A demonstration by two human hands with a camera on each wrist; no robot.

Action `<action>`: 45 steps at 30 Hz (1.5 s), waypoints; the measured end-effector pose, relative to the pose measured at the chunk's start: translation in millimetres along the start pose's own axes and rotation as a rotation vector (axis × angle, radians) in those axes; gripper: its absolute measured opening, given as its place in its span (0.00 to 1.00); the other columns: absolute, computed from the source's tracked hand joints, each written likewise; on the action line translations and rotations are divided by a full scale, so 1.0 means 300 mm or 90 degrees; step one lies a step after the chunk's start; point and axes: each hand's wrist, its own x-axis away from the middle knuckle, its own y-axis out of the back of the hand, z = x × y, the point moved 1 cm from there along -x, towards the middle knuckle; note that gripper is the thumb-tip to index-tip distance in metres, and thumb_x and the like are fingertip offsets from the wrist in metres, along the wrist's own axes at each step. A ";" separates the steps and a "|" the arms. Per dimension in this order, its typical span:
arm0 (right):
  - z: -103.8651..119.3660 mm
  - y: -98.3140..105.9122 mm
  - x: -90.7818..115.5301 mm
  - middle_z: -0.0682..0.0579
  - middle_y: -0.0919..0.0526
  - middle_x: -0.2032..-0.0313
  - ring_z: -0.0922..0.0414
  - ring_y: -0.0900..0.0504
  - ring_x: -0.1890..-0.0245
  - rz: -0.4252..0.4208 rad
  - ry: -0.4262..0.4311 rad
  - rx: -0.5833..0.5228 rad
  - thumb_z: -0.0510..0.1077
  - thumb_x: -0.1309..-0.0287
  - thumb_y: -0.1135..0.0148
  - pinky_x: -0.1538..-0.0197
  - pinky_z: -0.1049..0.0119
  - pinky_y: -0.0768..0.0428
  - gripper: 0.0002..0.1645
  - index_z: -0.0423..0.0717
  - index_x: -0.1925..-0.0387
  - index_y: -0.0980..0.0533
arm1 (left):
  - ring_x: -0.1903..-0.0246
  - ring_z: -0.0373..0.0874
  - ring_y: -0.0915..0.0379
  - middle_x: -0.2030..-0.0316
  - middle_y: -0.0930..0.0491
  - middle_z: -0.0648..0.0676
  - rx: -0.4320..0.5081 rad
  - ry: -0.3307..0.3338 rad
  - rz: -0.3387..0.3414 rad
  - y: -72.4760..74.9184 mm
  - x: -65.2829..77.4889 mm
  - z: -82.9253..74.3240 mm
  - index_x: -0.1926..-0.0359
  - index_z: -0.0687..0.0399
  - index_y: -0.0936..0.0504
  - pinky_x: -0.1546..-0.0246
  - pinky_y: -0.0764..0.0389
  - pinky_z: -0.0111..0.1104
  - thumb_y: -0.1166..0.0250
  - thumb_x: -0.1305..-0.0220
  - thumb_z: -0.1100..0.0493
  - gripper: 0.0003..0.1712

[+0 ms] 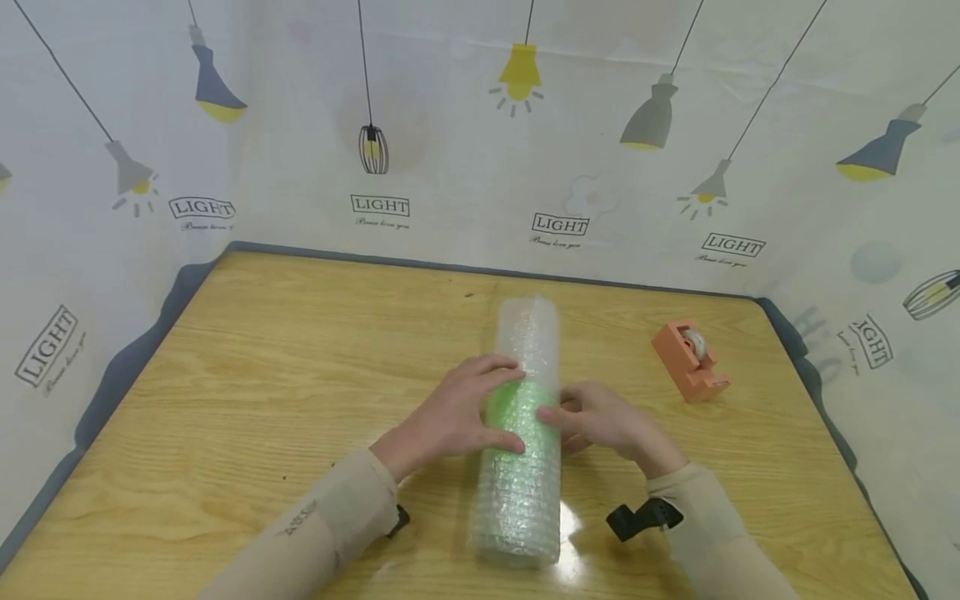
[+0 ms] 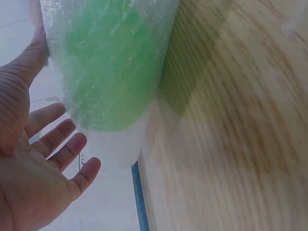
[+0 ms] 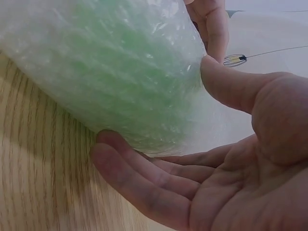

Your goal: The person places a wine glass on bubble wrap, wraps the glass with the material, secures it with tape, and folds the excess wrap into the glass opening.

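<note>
A green object [image 2: 110, 67], blurred by the plastic, shows through a long roll of bubble wrap [image 1: 520, 500] lying lengthwise on the table. My left hand [image 1: 453, 412] rests along the roll's left side, thumb and fingertips on its top. In the left wrist view its other fingers are spread loosely beside the wrap. On the opposite side my right hand [image 1: 606, 423] grips the roll, its thumb on the upper surface. The right wrist view shows the fingers [image 3: 144, 185] curled at the wrap's lower side. Bubble wrap hides the green object's exact form.
An orange tape dispenser [image 1: 690, 367] with a roll of tape stands on the wooden table [image 1: 300, 333], right of the bubble wrap. Behind the table hangs a pale cloth [image 1: 465, 150] printed with lamps, and it continues along both sides.
</note>
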 end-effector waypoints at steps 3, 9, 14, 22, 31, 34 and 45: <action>-0.001 -0.003 -0.007 0.31 0.20 0.42 0.45 0.13 0.53 0.020 0.010 0.000 0.50 0.24 0.41 0.51 0.49 0.12 0.35 0.25 0.32 0.33 | 0.26 0.50 0.42 0.25 0.35 0.51 -0.002 -0.002 -0.001 -0.002 0.002 0.004 0.26 0.50 0.28 0.25 0.39 0.51 0.19 0.51 0.38 0.54; -0.006 -0.002 -0.013 0.29 0.21 0.41 0.44 0.14 0.49 0.036 0.020 0.001 0.46 0.23 0.44 0.49 0.50 0.12 0.32 0.25 0.31 0.34 | 0.26 0.51 0.41 0.26 0.34 0.51 -0.008 -0.011 -0.009 -0.017 0.003 0.010 0.27 0.50 0.28 0.24 0.41 0.53 0.19 0.51 0.37 0.54; -0.010 0.001 -0.014 0.31 0.20 0.41 0.44 0.16 0.46 0.033 0.029 0.030 0.48 0.23 0.43 0.48 0.49 0.13 0.31 0.27 0.32 0.32 | 0.26 0.51 0.41 0.26 0.33 0.51 -0.013 -0.009 -0.021 -0.027 0.007 0.011 0.27 0.49 0.28 0.24 0.42 0.53 0.20 0.52 0.36 0.54; -0.019 0.021 0.018 0.34 0.18 0.42 0.46 0.13 0.50 0.000 0.051 0.096 0.54 0.26 0.40 0.47 0.49 0.14 0.36 0.30 0.31 0.31 | 0.28 0.49 0.39 0.27 0.32 0.50 -0.017 -0.002 -0.028 -0.040 0.010 0.012 0.27 0.49 0.27 0.25 0.40 0.51 0.20 0.52 0.36 0.53; -0.071 0.100 0.068 0.31 0.22 0.40 0.45 0.14 0.52 -0.129 0.087 0.163 0.48 0.25 0.41 0.51 0.52 0.12 0.34 0.26 0.32 0.32 | 0.28 0.49 0.40 0.27 0.32 0.50 -0.010 0.008 -0.029 -0.043 0.012 0.006 0.27 0.49 0.27 0.24 0.41 0.52 0.21 0.51 0.35 0.53; -0.095 0.140 0.080 0.33 0.19 0.43 0.46 0.14 0.53 -0.206 0.101 0.216 0.48 0.25 0.40 0.57 0.56 0.13 0.29 0.29 0.35 0.28 | 0.27 0.49 0.40 0.27 0.32 0.50 -0.006 0.011 -0.028 -0.043 0.013 0.003 0.27 0.49 0.28 0.24 0.43 0.52 0.20 0.51 0.36 0.53; -0.189 0.318 0.151 0.32 0.16 0.52 0.39 0.16 0.55 -0.513 0.071 0.292 0.47 0.28 0.38 0.63 0.62 0.18 0.21 0.34 0.44 0.20 | 0.28 0.49 0.39 0.28 0.31 0.50 -0.006 0.001 -0.034 -0.046 0.006 0.002 0.27 0.50 0.27 0.25 0.40 0.51 0.21 0.51 0.35 0.53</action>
